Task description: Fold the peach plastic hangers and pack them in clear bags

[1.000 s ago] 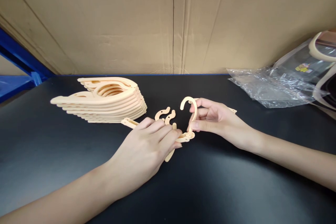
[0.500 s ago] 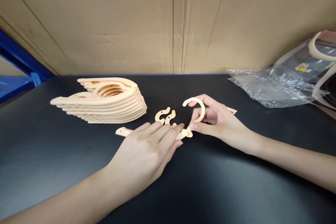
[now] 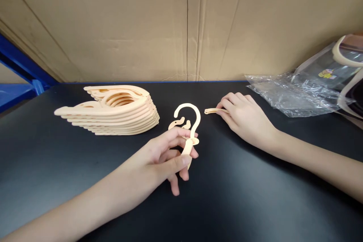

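My left hand [image 3: 163, 159] is closed on a cream plastic hanger [image 3: 197, 119] between thumb and fingers. The hanger's open hook stands upright above the hand, and its lower part is partly hidden by the fingers. My right hand [image 3: 245, 115] pinches a slim cream hanger arm [image 3: 210, 111] lying on the table; only one end of it shows. Behind the left fingers lie two small curved cream pieces with holes, one a C-shaped piece [image 3: 176, 123] and the other a hooked piece [image 3: 187, 124], partly covered.
A neat stack of cream hanger frames [image 3: 127, 121] stands at the left on the black table [image 3: 255, 204]. Crumpled clear plastic bags [image 3: 297, 94] lie at the right rear. A cardboard wall [image 3: 141, 26] rises behind, with a blue metal frame [image 3: 17, 60] at far left.
My left hand has lifted and turned the hanger, bringing its hook upright and leftward. The right hand has let go of the hook, moved right and back, and taken hold of the slim arm.
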### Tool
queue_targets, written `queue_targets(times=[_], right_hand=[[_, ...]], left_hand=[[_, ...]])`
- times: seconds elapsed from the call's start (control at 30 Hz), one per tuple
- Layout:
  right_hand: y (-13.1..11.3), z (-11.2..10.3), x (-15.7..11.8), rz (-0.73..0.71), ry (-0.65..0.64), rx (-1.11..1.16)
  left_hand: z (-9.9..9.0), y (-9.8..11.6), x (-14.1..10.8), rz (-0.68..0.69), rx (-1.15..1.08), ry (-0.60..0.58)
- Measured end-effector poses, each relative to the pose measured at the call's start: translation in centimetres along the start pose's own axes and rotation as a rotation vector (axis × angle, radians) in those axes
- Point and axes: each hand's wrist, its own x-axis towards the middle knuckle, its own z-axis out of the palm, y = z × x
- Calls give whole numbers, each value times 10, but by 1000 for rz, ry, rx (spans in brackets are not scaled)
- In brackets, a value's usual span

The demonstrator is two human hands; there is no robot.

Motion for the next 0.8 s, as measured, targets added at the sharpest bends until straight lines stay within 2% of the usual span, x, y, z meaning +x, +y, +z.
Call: queue_targets(times=[0.07,0.17,0.27,0.43,0.63,0.8], right_hand=[[-5,-1,-1,-10,0,62],[-16,-6,-5,-28,27,229],[-25,-12,-11,-145,35,322],[-33,-18,-16,-338,41,316],[-33,-22,-18,-347,42,302],[-35,-25,-19,-413,50,310]], left_hand=[[-2,1,1,-28,-66,4],[-4,7,3,-37,-43,10],[-4,11,5,3,-1,-33],[-2,16,4,-69,-40,-25],[1,21,1,-161,-87,134],[-1,21,0,-209,-140,126]])
